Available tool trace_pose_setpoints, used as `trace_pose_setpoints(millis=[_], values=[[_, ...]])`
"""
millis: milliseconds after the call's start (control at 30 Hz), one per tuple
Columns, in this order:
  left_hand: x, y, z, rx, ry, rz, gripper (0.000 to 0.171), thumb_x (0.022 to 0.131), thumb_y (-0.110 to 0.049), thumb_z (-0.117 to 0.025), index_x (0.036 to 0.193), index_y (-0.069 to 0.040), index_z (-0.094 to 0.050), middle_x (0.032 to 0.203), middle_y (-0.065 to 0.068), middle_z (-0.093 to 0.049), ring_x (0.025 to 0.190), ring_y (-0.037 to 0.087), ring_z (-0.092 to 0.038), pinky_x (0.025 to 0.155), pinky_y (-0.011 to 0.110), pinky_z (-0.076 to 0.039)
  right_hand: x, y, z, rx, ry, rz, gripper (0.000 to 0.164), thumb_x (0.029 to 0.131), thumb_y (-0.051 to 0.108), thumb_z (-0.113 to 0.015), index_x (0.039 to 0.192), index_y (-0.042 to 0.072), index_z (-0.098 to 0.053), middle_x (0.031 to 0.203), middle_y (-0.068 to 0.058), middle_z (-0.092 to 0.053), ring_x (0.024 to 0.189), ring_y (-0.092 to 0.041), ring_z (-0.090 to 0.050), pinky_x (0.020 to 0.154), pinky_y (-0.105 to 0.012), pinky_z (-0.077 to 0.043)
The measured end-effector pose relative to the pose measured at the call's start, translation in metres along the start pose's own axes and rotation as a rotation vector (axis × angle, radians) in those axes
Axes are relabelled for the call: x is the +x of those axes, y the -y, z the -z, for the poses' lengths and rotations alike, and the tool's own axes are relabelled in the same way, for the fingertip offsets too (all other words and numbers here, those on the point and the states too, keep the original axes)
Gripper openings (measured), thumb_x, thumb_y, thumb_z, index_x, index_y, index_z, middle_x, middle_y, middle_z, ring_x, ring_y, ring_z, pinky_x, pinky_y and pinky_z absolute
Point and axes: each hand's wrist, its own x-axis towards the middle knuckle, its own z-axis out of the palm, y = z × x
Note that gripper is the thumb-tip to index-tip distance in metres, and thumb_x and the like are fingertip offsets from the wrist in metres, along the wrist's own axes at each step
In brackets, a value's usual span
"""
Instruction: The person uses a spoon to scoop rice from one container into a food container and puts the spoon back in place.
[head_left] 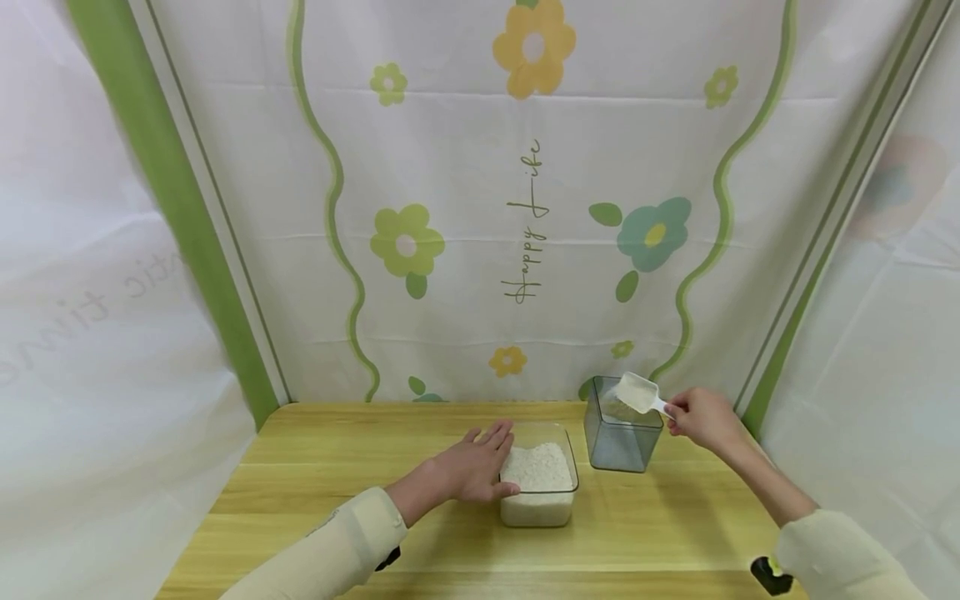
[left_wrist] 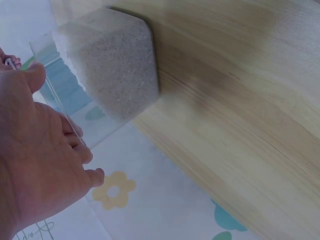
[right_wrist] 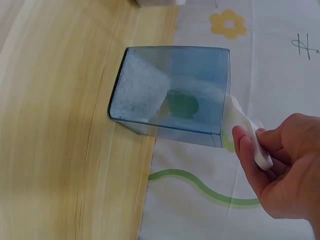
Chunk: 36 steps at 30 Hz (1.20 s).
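My left hand (head_left: 474, 468) rests at the left rim of a clear square container (head_left: 540, 492), fingers extended along the edge and thumb at the near corner. White rice (head_left: 543, 465) fills much of that container. My right hand (head_left: 703, 417) pinches the handle of a white scoop (head_left: 637, 392) between thumb and fingers. The scoop is tilted over the mouth of a bluish transparent container (head_left: 618, 448). In the right wrist view, a pale streak runs from the scoop into this container, where a heap of rice (right_wrist: 137, 87) lies at the bottom.
Both containers stand on a light wooden table (head_left: 360, 475), the bluish one farther back and to the right. A white curtain (head_left: 450, 167) with printed flowers hangs right behind the table's back edge. More white cloth (head_left: 90, 375) hangs at both sides.
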Motion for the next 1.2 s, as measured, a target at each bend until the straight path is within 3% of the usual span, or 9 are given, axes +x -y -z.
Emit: trace_pose_setpoints(millis=[200,600,800,1100,1200], values=[[-0.001,0.000,-0.001,0.004,-0.004,0.001,0.085,0.100,-0.066,-0.034,0.160,-0.008,-0.019,0.169,0.009,-0.010,0.157,0.020,-0.010,0.123,0.047,-0.025,-0.002,0.002,-0.004,-0.148,-0.078,0.055,0.022,0.096,0.007,-0.060,0.081,-0.001,-0.074,0.064,0.001,-0.068,0.053,-0.008,-0.059,0.044,-0.025,-0.041],[0.000,0.001,-0.001,-0.007,0.002,0.001,0.084,0.101,-0.064,-0.035,0.160,-0.007,-0.018,0.169,0.010,-0.008,0.157,0.021,-0.009,0.123,0.048,-0.024,-0.006,0.006,-0.014,-0.411,-0.276,0.227,0.013,0.090,0.006,-0.068,0.079,0.001,-0.073,0.058,-0.002,-0.060,0.045,-0.012,-0.040,0.043,-0.029,-0.034],[-0.001,-0.001,-0.002,0.007,0.000,0.003,0.085,0.101,-0.066,-0.033,0.160,-0.008,-0.019,0.169,0.009,-0.009,0.157,0.020,-0.010,0.123,0.046,-0.025,-0.008,0.004,-0.018,-0.519,-0.337,0.303,0.027,0.086,0.008,-0.072,0.063,0.008,-0.059,0.050,0.000,-0.049,0.044,-0.015,-0.040,0.040,-0.037,-0.036],[0.000,0.000,-0.003,0.003,-0.010,-0.004,0.084,0.101,-0.065,-0.034,0.160,-0.007,-0.019,0.169,0.011,-0.010,0.157,0.021,-0.010,0.123,0.048,-0.024,-0.008,-0.006,-0.024,-0.718,-0.494,0.527,0.019,0.073,-0.001,-0.079,0.067,-0.001,-0.061,0.057,-0.009,-0.058,0.041,-0.020,-0.047,0.035,-0.034,-0.036],[0.001,0.001,-0.002,0.006,-0.006,-0.005,0.085,0.101,-0.065,-0.034,0.160,-0.007,-0.019,0.169,0.010,-0.009,0.157,0.021,-0.010,0.123,0.048,-0.024,-0.007,-0.009,-0.024,-0.727,-0.537,0.564,0.021,0.069,-0.002,-0.081,0.070,-0.003,-0.060,0.059,-0.010,-0.058,0.040,-0.021,-0.047,0.033,-0.034,-0.035]])
